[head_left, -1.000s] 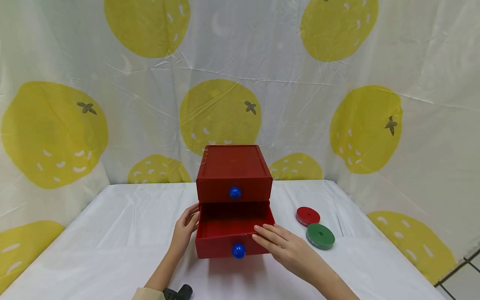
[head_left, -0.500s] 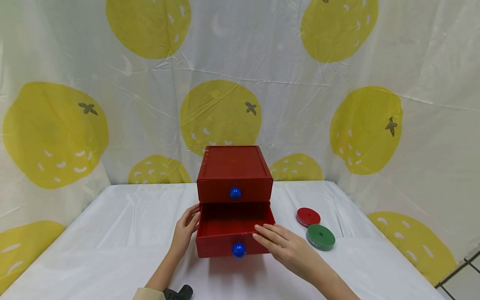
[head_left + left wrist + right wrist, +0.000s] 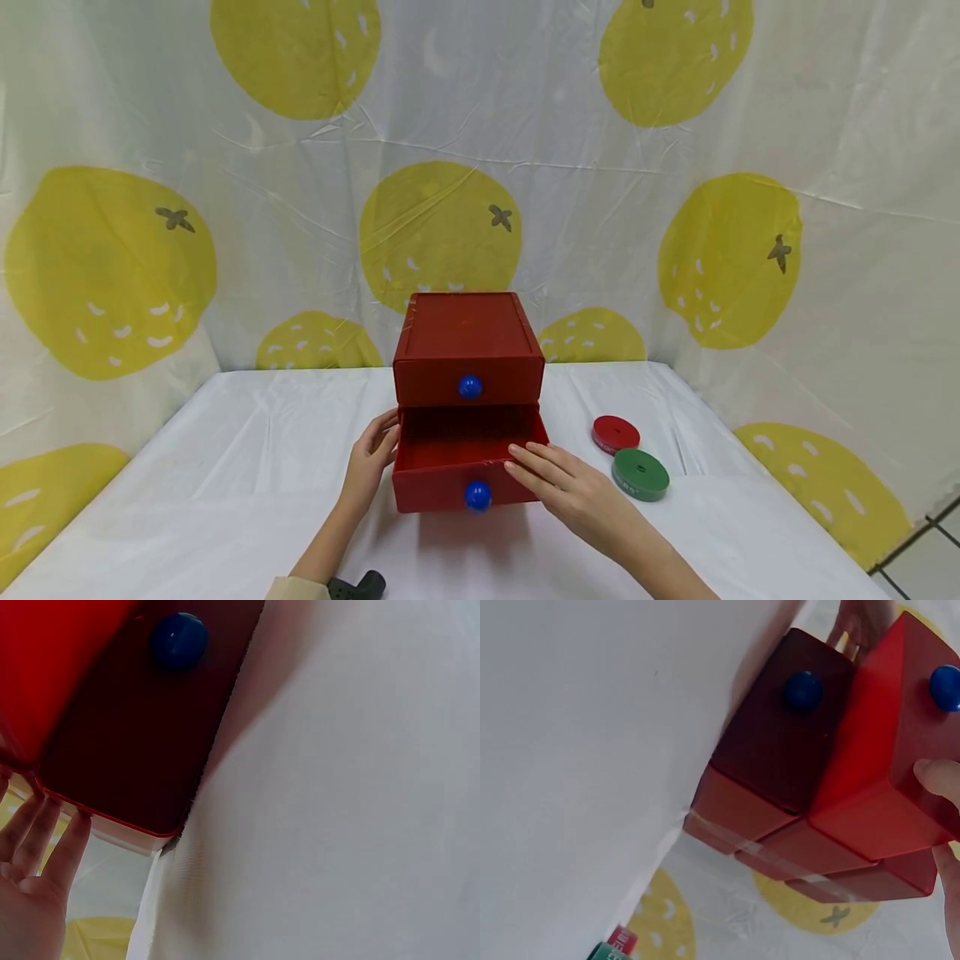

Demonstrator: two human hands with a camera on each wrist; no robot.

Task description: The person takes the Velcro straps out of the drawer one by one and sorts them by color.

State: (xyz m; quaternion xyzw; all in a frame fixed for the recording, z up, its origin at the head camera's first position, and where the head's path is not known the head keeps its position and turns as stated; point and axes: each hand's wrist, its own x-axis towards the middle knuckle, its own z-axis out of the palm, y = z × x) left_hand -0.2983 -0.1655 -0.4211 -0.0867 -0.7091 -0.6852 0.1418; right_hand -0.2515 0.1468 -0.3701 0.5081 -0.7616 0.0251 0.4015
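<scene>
A red drawer unit (image 3: 468,325) with blue knobs stands on the white-covered table. Its middle drawer (image 3: 435,487) is pulled partly out, and the inside that shows is bare. The top drawer (image 3: 420,383) is closed. Below, in the right wrist view, the bottom drawer (image 3: 769,739) is closed too. My left hand (image 3: 365,471) touches the unit's left side with outstretched fingertips (image 3: 79,821). At the right front corner of the pulled-out drawer, my right hand (image 3: 585,504) rests extended fingers over the rim. Its thumb (image 3: 939,778) presses the drawer's front face.
A red ribbon roll (image 3: 616,434) and a green ribbon roll (image 3: 641,473) lie on the table right of the unit. Behind hangs a white cloth (image 3: 285,200) with a yellow fruit print. A dark device (image 3: 360,586) sits on my left wrist.
The middle drawer has slid slightly inward, its knob now a little higher in the head view. My right hand has moved with it; my left hand keeps its place.
</scene>
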